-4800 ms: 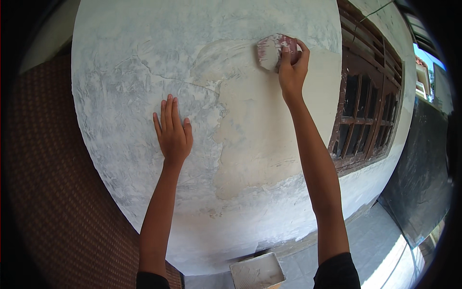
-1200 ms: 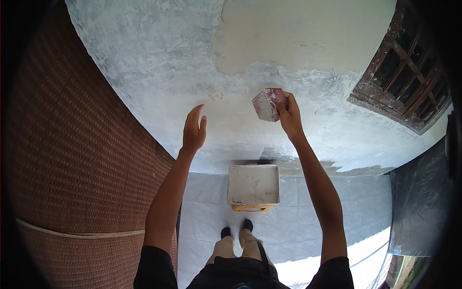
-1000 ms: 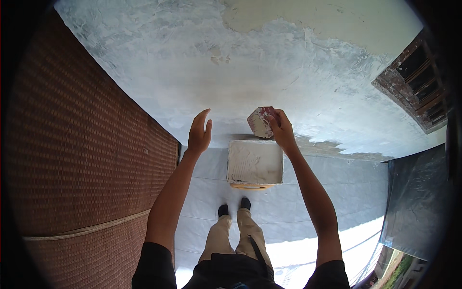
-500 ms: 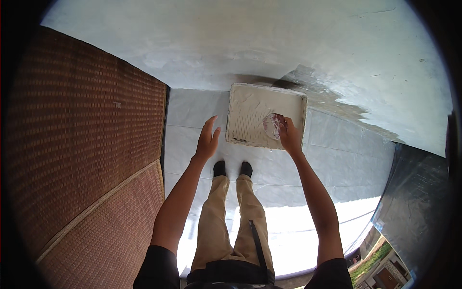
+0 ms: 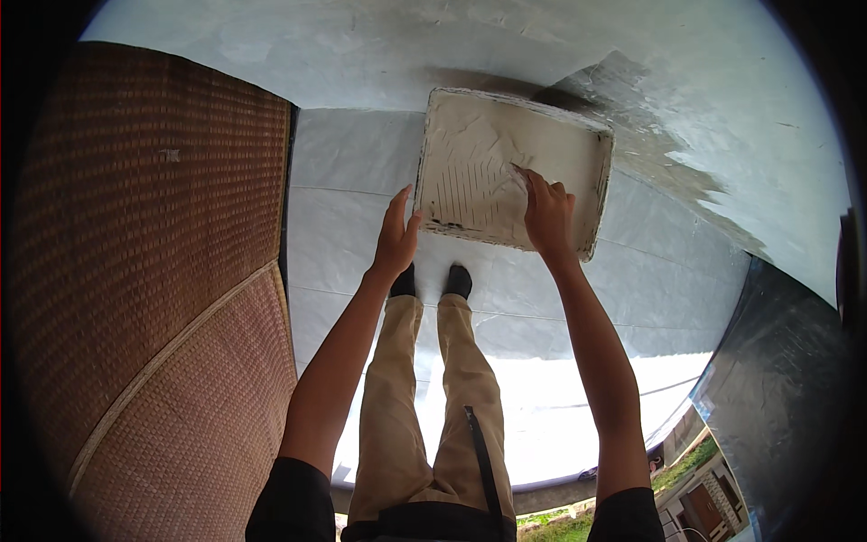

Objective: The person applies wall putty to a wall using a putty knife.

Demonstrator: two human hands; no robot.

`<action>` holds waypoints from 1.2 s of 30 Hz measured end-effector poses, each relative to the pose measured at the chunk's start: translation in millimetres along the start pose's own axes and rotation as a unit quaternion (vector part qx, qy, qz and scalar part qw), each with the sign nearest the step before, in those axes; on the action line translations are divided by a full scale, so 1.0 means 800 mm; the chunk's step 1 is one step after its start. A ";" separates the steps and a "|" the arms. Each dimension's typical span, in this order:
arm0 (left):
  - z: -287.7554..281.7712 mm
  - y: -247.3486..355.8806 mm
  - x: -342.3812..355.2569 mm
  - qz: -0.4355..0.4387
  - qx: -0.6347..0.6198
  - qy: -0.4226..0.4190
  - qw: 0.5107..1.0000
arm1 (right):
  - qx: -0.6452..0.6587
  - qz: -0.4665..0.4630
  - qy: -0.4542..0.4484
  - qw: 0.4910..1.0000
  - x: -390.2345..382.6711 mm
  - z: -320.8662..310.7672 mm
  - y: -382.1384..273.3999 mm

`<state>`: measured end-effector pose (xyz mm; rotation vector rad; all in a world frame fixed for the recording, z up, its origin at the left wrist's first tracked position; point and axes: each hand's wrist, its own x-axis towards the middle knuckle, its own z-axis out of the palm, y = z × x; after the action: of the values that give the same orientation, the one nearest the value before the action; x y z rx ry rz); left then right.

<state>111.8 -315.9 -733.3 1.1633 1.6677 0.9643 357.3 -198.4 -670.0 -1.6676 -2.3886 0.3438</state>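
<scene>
A shallow rectangular tray (image 5: pixel 603 181) with a smeared rim holds a layer of cream-coloured paste (image 5: pixel 479 144). Rows of thin ridges mark its lower left part. My right hand (image 5: pixel 551 212) is closed over the tray, gripping a thin flat tool (image 5: pixel 520 171) seen nearly edge-on. The tool's tip is at the paste; its exact kind is unclear, and most of it is hidden by my fingers. Beside the tray's left edge, my left hand (image 5: pixel 396 237) is open, fingers extended; I cannot tell whether it touches the rim.
A pale wall (image 5: pixel 361 54) with a dark grey patch (image 5: pixel 623 113) rises behind the tray. My feet (image 5: pixel 458 281) stand on grey sheeting (image 5: pixel 343 154). Brown woven panels (image 5: pixel 163 235) line the left, and a dark plastic sheet (image 5: pixel 768 361) hangs at the right.
The tray appears higher and larger in view. My right hand has turned the tool from showing its reddish, paste-smeared face to nearly edge-on. My left hand is closer to the tray's left edge.
</scene>
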 end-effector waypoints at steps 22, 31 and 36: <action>0.016 0.001 -0.003 -0.004 -0.010 0.013 1.000 | 0.099 -0.108 -0.151 0.978 -0.061 -0.028 -0.010; 0.012 0.000 -0.006 0.000 -0.008 0.010 1.000 | 0.146 -0.039 -0.151 0.977 -0.024 0.002 0.011; 0.010 -0.002 -0.010 -0.011 -0.007 0.009 1.000 | 0.167 -0.032 -0.181 0.969 -0.011 0.009 0.005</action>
<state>120.4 -323.4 -735.8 1.1275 1.6817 0.9746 361.5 -206.0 -678.4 -1.4701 -2.4387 1.0570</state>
